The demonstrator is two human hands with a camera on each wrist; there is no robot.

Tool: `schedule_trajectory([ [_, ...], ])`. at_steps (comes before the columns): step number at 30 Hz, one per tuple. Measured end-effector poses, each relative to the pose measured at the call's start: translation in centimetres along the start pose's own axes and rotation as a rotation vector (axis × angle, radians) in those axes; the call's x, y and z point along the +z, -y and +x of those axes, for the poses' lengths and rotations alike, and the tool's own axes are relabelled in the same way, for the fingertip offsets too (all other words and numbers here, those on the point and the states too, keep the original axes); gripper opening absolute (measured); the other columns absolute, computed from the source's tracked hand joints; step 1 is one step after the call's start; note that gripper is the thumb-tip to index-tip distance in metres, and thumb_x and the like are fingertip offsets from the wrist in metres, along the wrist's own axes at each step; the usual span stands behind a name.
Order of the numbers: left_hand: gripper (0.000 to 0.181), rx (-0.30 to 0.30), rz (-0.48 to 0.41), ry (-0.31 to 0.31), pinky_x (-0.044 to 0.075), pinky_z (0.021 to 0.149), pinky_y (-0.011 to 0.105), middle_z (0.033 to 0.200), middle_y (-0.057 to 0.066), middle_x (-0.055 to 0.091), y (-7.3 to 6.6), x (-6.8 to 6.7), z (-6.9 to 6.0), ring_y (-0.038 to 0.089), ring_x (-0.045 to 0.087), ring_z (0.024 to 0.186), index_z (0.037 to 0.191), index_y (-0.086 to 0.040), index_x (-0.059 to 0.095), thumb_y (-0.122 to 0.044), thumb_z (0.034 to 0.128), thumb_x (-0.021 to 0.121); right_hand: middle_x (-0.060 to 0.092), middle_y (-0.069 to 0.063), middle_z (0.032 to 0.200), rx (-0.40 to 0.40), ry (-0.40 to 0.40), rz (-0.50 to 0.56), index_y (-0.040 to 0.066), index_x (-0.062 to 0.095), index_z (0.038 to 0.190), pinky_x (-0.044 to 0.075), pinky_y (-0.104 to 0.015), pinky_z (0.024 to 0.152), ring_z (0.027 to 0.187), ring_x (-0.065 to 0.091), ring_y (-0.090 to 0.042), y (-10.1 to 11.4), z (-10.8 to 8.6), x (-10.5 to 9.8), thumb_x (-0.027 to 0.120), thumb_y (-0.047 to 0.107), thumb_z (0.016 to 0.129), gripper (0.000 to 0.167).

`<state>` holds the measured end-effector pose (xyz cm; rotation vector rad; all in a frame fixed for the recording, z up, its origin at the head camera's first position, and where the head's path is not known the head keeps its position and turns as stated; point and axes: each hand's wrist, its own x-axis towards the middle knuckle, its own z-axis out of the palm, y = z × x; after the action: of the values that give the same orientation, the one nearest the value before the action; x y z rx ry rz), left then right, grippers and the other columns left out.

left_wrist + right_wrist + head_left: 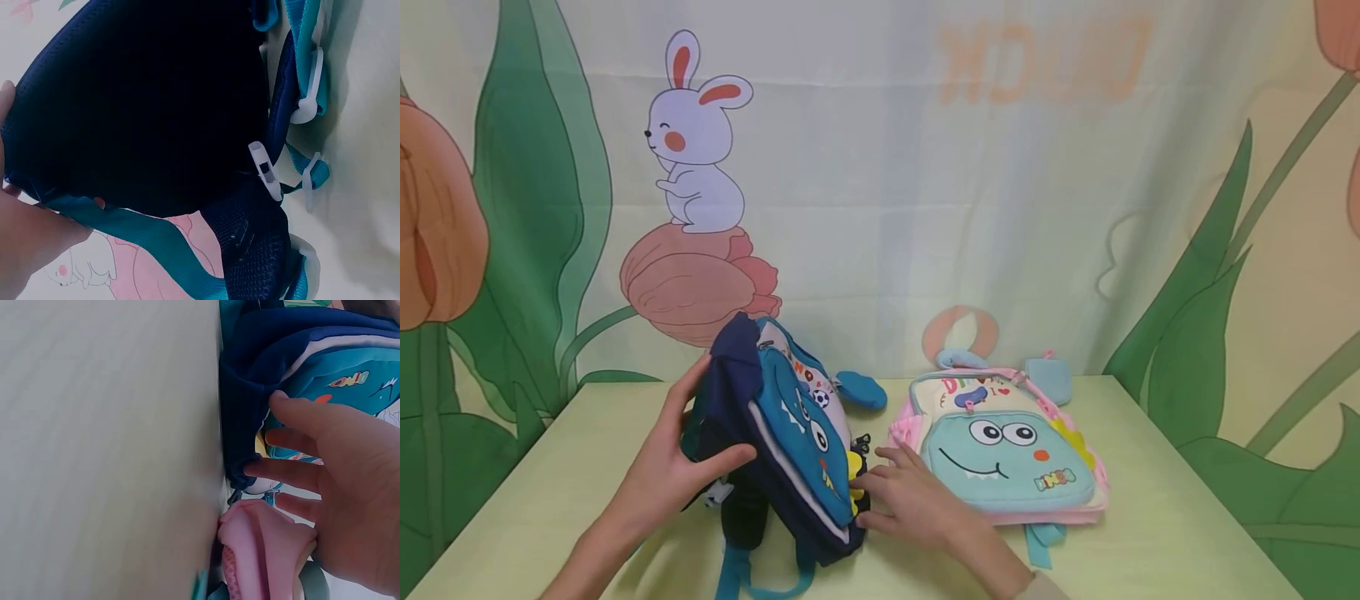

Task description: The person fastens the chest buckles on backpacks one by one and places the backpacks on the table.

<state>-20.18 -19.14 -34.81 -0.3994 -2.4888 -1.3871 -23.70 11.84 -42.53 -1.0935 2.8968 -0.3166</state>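
A navy and teal backpack [797, 425] with a cartoon dinosaur face stands tilted on the table. My left hand [673, 454] holds its left side, thumb toward the front panel and fingers around behind. In the left wrist view, its dark back panel [150, 112] and teal strap [131, 225] show. My right hand [913, 504] is at the opposite side, fingers spread; in the right wrist view the fingertips touch the navy side [240, 419] near the yellow spikes. Some left fingers are hidden behind the bag.
A pink and light-blue dinosaur backpack [1015, 458] lies face up just right of my right hand. Both bags sit on a pale green table [1165, 517]. Behind it hangs a curtain [880, 183] printed with a rabbit and tulips.
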Motion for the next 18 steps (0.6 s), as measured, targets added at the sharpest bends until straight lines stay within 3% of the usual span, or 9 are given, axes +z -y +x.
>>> schedule_trajectory([
  [7, 0.114, 0.029, 0.074, -0.004, 0.023, 0.103, 0.079, 0.167, 0.002, 0.007, -0.35, 0.48, -0.11, 0.040, 0.014, 0.150, 0.155, -0.051, 0.003, -0.036, 0.0767, 0.084, 0.054, 0.008, 0.146, 0.027, 0.089, 0.072, 0.034, 0.049, 0.145, 0.017, -0.057, 0.122, 0.149, 0.028, -0.029, 0.35, -0.33, -0.41, 0.064, 0.053, 0.092, 0.058],
  [14, 0.121, 0.055, 0.122, -0.003, 0.024, 0.103, 0.079, 0.168, 0.003, 0.000, -0.99, 0.88, -0.48, 0.042, 0.012, 0.150, 0.155, -0.048, -0.002, -0.039, 0.0735, 0.087, 0.049, 0.009, 0.150, -0.039, 0.118, 0.071, 0.035, 0.044, 0.148, 0.018, -0.058, 0.120, 0.150, 0.027, -0.030, 0.70, -0.48, -0.54, 0.063, 0.053, 0.092, 0.062],
  [18, 0.117, 0.113, 0.123, -0.029, 0.026, 0.102, 0.079, 0.168, 0.003, 0.004, -0.94, 0.92, -0.63, 0.042, 0.015, 0.150, 0.157, -0.045, 0.005, -0.033, 0.0742, 0.087, 0.049, 0.009, 0.150, -0.065, 0.130, 0.070, 0.034, 0.042, 0.150, 0.020, -0.058, 0.120, 0.150, 0.027, -0.031, 0.79, -0.47, -0.60, 0.063, 0.050, 0.093, 0.062],
])
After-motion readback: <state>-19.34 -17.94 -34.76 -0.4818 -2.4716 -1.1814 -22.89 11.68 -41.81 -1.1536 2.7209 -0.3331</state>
